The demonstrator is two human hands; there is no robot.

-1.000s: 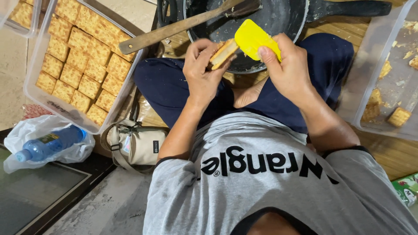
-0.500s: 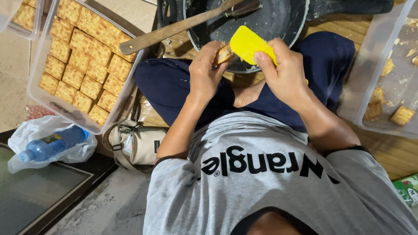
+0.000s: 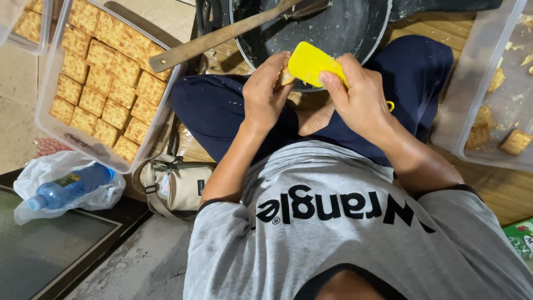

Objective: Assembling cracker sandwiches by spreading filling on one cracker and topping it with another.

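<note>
My left hand (image 3: pixel 265 93) is closed around a square cracker (image 3: pixel 286 76), mostly hidden by my fingers. My right hand (image 3: pixel 358 97) grips a yellow plastic scraper (image 3: pixel 308 64) and presses its blade against the cracker. Both hands hover over the near rim of a dark pan (image 3: pixel 344 33) that rests by my crossed legs. A long wooden spatula (image 3: pixel 222 34) lies across the pan's left edge.
A clear plastic box (image 3: pixel 50 125) of several square crackers sits at the left. Another clear box (image 3: pixel 477 111) with a few crackers and crumbs is at the right. A blue water bottle (image 3: pixel 69 186) in a white bag and a beige pouch (image 3: pixel 180 186) lie at lower left.
My hands have drawn closer together. The left hand has curled over the cracker, hiding it, and the scraper has tipped down onto it.
</note>
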